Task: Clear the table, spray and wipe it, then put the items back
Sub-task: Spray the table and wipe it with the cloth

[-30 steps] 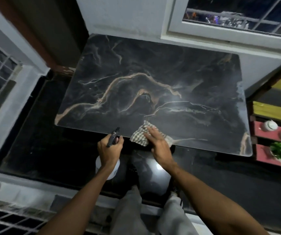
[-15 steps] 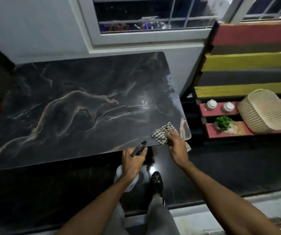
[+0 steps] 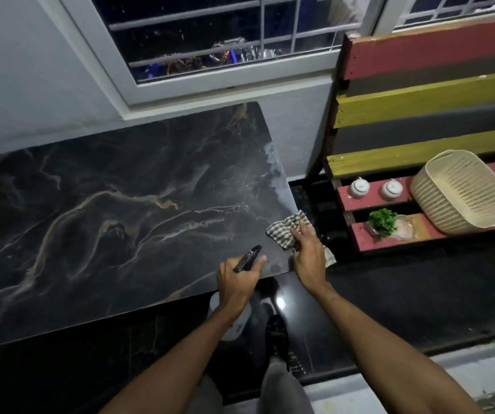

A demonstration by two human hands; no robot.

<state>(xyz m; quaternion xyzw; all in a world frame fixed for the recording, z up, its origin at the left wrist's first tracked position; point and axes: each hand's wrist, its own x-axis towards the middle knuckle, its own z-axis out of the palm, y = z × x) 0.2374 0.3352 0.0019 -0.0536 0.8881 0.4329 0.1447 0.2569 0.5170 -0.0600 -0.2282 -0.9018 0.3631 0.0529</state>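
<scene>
The dark marble table (image 3: 126,210) fills the left half of the view, its top bare and streaked with wet marks. My right hand (image 3: 307,252) presses a checked cloth (image 3: 283,231) onto the table's near right corner, part of the cloth hanging over the edge. My left hand (image 3: 237,280) grips a spray bottle (image 3: 247,258) by its black nozzle just over the front edge; the white body hangs below the table top, mostly hidden by my hand.
A striped wooden bench (image 3: 419,115) stands to the right. On its seat are two small white jars (image 3: 375,188), a green plant (image 3: 383,221) in a glass dish and a cream plastic basket (image 3: 464,191). A barred window (image 3: 225,40) is behind the table. Glossy black floor lies below.
My right hand has slid the cloth along the front edge to the right corner. The left hand with the spray bottle followed to the right. My view has turned right, bringing the bench into sight.
</scene>
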